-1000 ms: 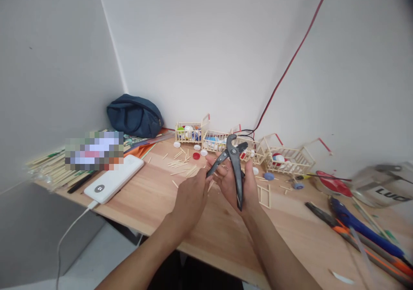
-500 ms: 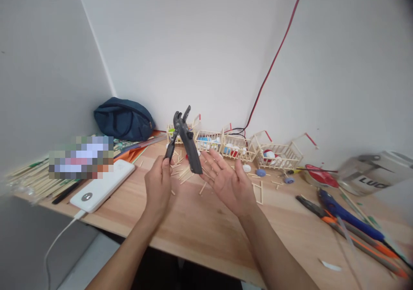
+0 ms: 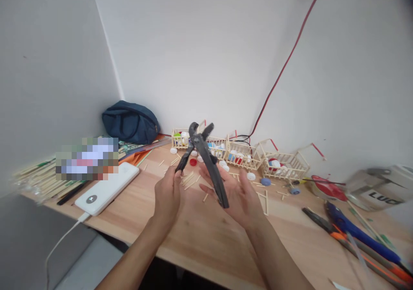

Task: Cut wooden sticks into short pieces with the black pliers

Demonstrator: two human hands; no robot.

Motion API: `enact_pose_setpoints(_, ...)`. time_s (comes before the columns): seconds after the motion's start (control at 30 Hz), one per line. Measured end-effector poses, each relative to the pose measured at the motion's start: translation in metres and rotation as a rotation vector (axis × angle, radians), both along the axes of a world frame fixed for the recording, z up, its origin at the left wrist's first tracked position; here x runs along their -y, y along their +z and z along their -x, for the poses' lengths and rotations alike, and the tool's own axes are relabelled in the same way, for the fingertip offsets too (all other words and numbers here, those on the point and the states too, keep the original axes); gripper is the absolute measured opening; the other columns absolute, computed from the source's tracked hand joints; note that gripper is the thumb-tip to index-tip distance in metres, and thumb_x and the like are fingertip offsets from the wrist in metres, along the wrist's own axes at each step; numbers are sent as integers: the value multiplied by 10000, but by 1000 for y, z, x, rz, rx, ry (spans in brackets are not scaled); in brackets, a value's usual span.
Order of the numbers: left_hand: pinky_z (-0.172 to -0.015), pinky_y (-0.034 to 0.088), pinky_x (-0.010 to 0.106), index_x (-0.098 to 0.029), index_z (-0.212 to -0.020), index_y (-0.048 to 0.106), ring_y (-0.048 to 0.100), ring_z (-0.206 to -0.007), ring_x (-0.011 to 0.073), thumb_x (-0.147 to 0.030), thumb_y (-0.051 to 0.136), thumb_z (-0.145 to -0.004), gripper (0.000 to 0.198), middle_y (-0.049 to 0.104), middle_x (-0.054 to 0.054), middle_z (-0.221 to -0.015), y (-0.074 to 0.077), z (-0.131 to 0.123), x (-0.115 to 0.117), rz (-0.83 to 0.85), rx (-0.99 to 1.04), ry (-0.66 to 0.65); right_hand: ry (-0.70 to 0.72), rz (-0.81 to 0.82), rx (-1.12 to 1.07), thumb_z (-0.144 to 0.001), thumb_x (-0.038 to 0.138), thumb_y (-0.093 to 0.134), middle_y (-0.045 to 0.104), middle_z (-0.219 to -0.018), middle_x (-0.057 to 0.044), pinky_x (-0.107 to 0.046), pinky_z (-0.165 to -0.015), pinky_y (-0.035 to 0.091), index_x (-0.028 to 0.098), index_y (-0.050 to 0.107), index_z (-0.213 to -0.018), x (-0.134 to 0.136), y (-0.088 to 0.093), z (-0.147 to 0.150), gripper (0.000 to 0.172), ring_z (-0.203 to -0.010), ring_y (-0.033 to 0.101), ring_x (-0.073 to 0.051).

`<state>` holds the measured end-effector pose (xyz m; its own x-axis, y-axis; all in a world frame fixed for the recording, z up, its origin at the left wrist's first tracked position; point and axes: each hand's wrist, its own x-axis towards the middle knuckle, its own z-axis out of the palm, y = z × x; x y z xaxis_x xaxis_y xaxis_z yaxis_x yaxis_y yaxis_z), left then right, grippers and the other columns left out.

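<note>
My left hand (image 3: 168, 191) is closed around one handle of a black hand cutter (image 3: 209, 163), held up above the wooden table with its jaws and handles spread apart. The cutter's other handle hangs across my right hand (image 3: 239, 195). That hand is open, palm turned up and fingers apart; whether it touches the handle I cannot tell. Behind the hands lie short cut sticks (image 3: 189, 180), a red bottle cap (image 3: 193, 162) and white caps. A small stick frame (image 3: 265, 202) lies by my right wrist, partly hidden.
Several little stick carts (image 3: 285, 164) filled with bottle caps line the wall. On the left are a blue pouch (image 3: 130, 122), a white power bank (image 3: 108, 188) and bundled sticks (image 3: 41, 178). Pliers (image 3: 322, 223), a blue glue gun (image 3: 361, 232) and a clear jar (image 3: 377, 191) lie right.
The cutter has tilted and come lower and to the right, its free handle now in front of my right palm. My right hand's fingers have curled slightly. The view has shifted a little.
</note>
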<state>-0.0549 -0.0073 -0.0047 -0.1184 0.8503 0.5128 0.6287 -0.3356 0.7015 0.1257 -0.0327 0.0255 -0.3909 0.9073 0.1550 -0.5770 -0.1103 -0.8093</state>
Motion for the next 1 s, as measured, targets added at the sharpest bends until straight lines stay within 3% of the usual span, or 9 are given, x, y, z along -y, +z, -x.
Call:
enact_pose_setpoints(0.1,-556,357,232,-188,-796,516,544,-588,149,-286,305,-927,267,571,-1,-629,-7,-5,0,18,-161,-13,88,12,-19,-729,772,372,397,-1412,-98,-491,-1048,253,226,472,-1306,3,2,4,801,-1337,267,-276)
enact_pose_setpoints(0.23,-617,402,243,-197,-904,526,613,-734,169,-240,334,-918,198,655,28,-787,-15,-19,3,91,-252,-138,74,25,-38,-787,677,416,410,-1402,-89,-472,-1040,270,233,469,-1301,4,-6,16,682,-1308,318,-268)
enact_pose_setpoints(0.5,-720,458,290,-219,-1146,492,641,-877,200,-269,289,-923,305,681,77,-968,-5,-32,18,279,-124,-338,-226,94,18,-821,576,478,589,-1199,-77,-378,-909,427,222,598,-1077,-5,-35,28,453,-1105,525,-246)
enact_pose_setpoints(0.67,-881,427,334,-235,-1331,371,552,-1108,215,-315,291,-925,421,568,98,-1246,6,-30,29,246,-113,-533,-373,44,75,-799,509,568,655,-1000,-40,-333,-785,481,238,590,-976,-3,-37,26,325,-988,583,-233)
enact_pose_setpoints(0.77,-825,430,336,-223,-1229,497,582,-1033,239,-385,326,-912,394,619,106,-1154,17,-20,31,250,-264,-525,-349,-1,84,-807,524,550,654,-953,-46,-345,-809,469,233,580,-995,0,-31,26,348,-986,577,-234)
enact_pose_setpoints(0.87,-718,425,299,-212,-937,633,619,-856,226,-443,377,-885,349,683,82,-917,34,-1,30,235,-373,-459,-285,9,42,-804,558,533,646,-928,-56,-373,-854,448,227,584,-987,1,-28,26,382,-956,581,-232)
enact_pose_setpoints(0.93,-665,412,272,-200,-796,640,615,-765,200,-435,380,-884,361,681,66,-796,46,19,27,204,-378,-386,-264,40,-7,-804,544,540,632,-902,-42,-385,-856,447,231,586,-972,2,-25,24,358,-895,592,-217)
enact_pose_setpoints(1.0,-654,408,256,-203,-816,643,609,-743,181,-406,386,-883,335,685,49,-801,58,44,22,149,-342,-291,-242,74,-57,-810,529,537,605,-864,-20,-388,-820,464,247,581,-968,3,-22,21,326,-806,591,-189)
